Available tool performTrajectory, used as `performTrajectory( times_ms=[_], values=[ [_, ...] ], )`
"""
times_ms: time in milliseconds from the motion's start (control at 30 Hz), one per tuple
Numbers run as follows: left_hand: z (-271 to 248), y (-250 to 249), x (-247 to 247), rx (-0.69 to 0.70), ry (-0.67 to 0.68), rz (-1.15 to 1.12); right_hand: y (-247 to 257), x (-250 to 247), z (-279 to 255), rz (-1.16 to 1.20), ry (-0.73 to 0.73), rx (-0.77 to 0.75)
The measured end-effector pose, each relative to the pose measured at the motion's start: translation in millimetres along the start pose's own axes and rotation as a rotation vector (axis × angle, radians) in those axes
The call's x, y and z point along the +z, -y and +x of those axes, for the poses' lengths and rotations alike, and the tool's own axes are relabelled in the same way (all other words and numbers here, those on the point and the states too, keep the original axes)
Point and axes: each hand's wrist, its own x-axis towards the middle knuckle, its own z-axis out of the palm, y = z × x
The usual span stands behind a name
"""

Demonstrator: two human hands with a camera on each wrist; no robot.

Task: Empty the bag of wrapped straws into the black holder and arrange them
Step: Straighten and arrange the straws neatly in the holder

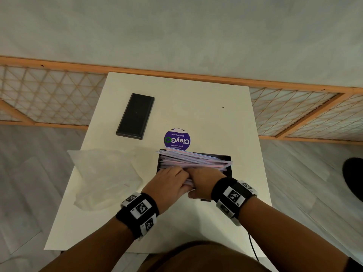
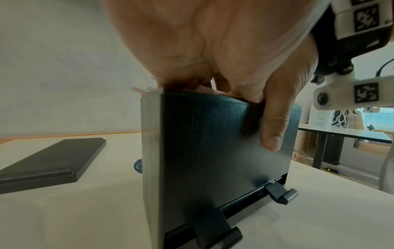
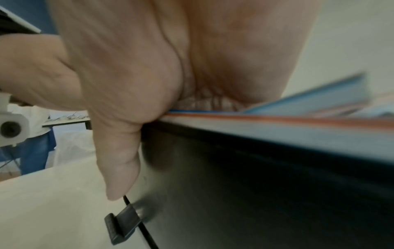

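The black holder (image 1: 225, 158) stands on the white table (image 1: 196, 103), filled with wrapped straws (image 1: 194, 160) that lie slanted and stick out past its right rim. My left hand (image 1: 169, 183) and right hand (image 1: 204, 179) meet at the holder's near rim, fingers curled over the straws. In the left wrist view the left hand (image 2: 213, 50) reaches over the holder (image 2: 213, 151), with its thumb down the front wall. In the right wrist view the right hand (image 3: 138, 67) does the same on the holder (image 3: 255, 185), above the straws (image 3: 277, 121).
The empty clear plastic bag (image 1: 106, 173) lies crumpled left of the holder. A flat black lid (image 1: 135, 115) rests at the table's far left, and a purple round sticker (image 1: 177, 139) sits behind the holder. A thin cable (image 1: 253, 246) hangs off the table's near right edge.
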Motion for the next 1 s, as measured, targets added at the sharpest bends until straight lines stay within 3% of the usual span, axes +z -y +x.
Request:
performTrajectory(
  times_ms=[267, 400, 667, 1000],
  values=[
    [1, 1, -3, -0.096, 0.076, -0.098, 2, -12, 12, 0.045, 0.126, 0.038],
    [1, 1, -5, -0.099, 0.056, -0.128, 2, -11, 7, -0.022, 0.088, 0.034],
    [0, -4, -9, -0.086, 0.008, -0.18, 3, -13, 4, 0.132, 0.093, -0.033],
    [5, -3, -11, -0.167, 0.046, -0.157, 6, -23, 5, 0.14, 0.147, -0.029]
  ],
)
